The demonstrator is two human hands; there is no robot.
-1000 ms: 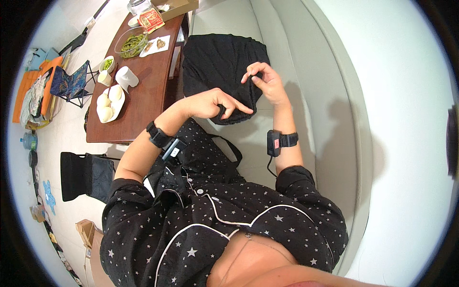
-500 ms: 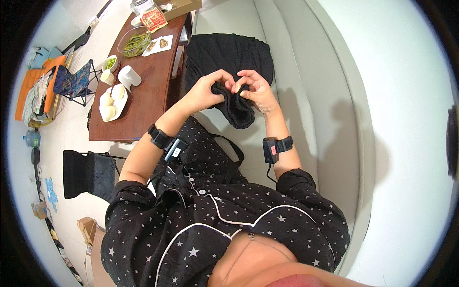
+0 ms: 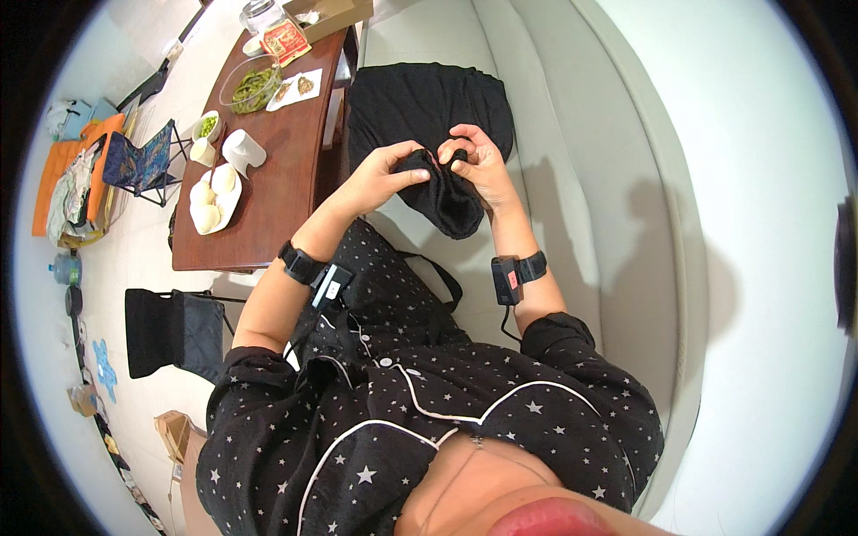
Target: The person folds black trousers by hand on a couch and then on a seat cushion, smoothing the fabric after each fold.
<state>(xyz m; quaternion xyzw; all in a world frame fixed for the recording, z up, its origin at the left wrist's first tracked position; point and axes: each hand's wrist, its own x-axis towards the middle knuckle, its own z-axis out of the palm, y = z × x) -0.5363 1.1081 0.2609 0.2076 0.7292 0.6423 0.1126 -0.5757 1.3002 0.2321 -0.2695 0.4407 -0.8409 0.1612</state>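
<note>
We see both hands at work on a black cloth [image 3: 424,100], most of which lies spread over the grey sofa [image 3: 429,37], while its near end is bunched up between our fingers. Our left hand [image 3: 391,176] is clamped on the fold, thumb on top and the other fingers mostly hidden behind it. Our right hand [image 3: 480,165] pinches the cloth just beside it, thumb and curled fingers together on the fabric. The bunched part hangs below the fingertips in a rounded loop, in front of the sofa seat. We wear a black strap on each forearm (each carries a small dark box). To our left stands the brown table [image 3: 281,205], and on it we can make out a white plate [image 3: 232,196] of round pale buns [image 3: 206,218], a white paper roll [image 3: 244,152] and green pods [image 3: 255,91] in a clear bowl [image 3: 223,85]. A black chair [image 3: 152,330] stands near the table's closest corner.
</note>
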